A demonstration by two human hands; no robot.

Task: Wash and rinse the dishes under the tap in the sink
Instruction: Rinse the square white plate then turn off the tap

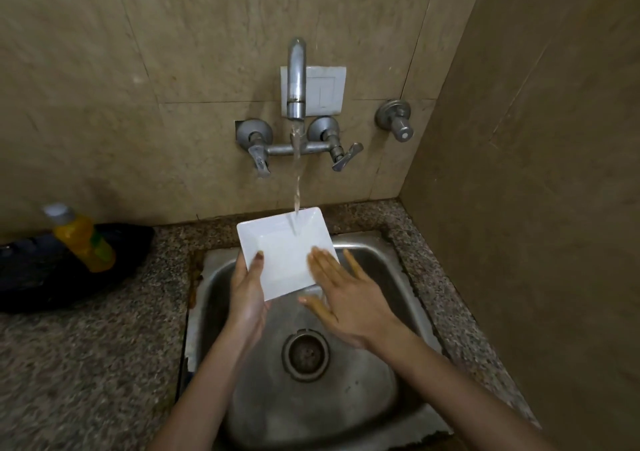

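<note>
plate: the white square plate (284,253) was held tilted over the back of the sink, far edge up toward the wall, right under the tap.
water: the stream (297,187) ran from the spout and hit the plate's far right part.
left hand: the left hand (247,298) gripped the plate's near left edge, thumb on the top face, fingers tucked underneath.
right hand: the right hand (341,298) was flat, fingers straight and spread, fingertips lying on the right side of the plate's face, gripping nothing.
sink: the steel sink (346,398) looked wet, with the round drain (305,354) below both hands.
tap: the wall tap (296,80) had a lever on each side, a white switch plate (325,87) right behind the spout, and a round valve (394,118) off to the right.
counter: the speckled counter (86,364) ran around the sink. on its left a yellow bottle (83,239) sat tilted on a dark tray (52,277), well apart from the plate.
</note>
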